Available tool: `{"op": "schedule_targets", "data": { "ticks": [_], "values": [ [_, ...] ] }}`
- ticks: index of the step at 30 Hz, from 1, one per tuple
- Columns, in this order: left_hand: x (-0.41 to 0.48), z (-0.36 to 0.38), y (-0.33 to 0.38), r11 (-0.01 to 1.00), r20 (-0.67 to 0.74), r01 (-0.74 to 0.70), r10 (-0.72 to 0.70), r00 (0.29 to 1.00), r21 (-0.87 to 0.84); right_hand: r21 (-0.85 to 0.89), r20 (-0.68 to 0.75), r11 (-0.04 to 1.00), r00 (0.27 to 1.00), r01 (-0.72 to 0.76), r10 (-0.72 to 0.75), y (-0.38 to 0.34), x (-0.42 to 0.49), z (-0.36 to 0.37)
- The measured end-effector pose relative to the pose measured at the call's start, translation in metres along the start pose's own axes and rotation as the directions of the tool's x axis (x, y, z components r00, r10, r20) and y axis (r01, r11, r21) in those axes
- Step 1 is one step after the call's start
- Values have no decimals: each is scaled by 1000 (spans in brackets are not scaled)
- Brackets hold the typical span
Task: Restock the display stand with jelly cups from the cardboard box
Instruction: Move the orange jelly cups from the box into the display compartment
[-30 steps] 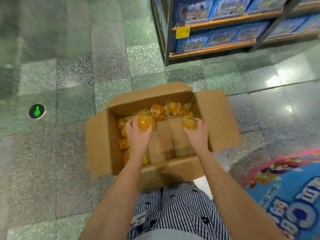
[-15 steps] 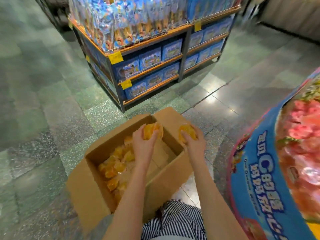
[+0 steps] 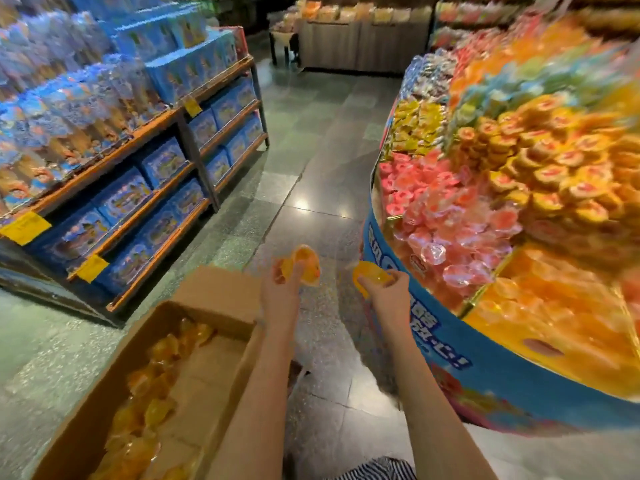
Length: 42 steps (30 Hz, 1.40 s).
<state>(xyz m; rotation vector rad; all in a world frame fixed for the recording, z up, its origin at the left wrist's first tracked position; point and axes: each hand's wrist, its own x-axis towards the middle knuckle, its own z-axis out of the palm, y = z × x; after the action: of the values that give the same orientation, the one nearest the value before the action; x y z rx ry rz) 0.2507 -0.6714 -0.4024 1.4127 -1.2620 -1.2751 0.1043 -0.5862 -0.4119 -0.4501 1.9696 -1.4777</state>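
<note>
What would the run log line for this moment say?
left hand: holds orange jelly cups | right hand: holds orange cup | cardboard box: open, cups inside | display stand: right of hands

Bright, even overhead store light. White glare patches on glossy floor (image 3: 304, 202) mid-aisle. Heavy motion blur on display stand (image 3: 433, 341) at right and on far-left shelves (image 3: 199, 164). Wide-angle bending at edges.

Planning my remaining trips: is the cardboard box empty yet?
Not empty. Orange jelly cups lie piled along the left side of the open cardboard box; bare cardboard shows on its floor beside them.
</note>
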Motion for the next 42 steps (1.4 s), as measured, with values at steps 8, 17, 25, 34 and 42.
{"op": "schedule_targets", "data": {
  "ticks": [8, 17, 25, 34, 42],
  "values": [
    [-89, 188, 3, 1000, 312, 0, 1, 950, -3, -13, -237, 1000, 971, 7, -9, 21, 39, -200],
    [-174, 338, -12, 992, 506, 45, -100, 857, 119, -90, -343, 994, 939, -58, 23, 56, 68, -357],
    [-198, 412, -24, 973, 569, 52, -174, 804, 224, -98, -343, 982, 932, -160, 118, 93, 85, -431],
    [-181, 495, -53, 947, 629, 55, -252, 735, 316, -189, -373, 947, 911, -259, 175, 112, 142, -464],
    [-143, 556, -82, 905, 625, 111, -368, 689, 410, -453, -375, 841, 919, -295, 120, 122, 225, -453]
  ]
}}
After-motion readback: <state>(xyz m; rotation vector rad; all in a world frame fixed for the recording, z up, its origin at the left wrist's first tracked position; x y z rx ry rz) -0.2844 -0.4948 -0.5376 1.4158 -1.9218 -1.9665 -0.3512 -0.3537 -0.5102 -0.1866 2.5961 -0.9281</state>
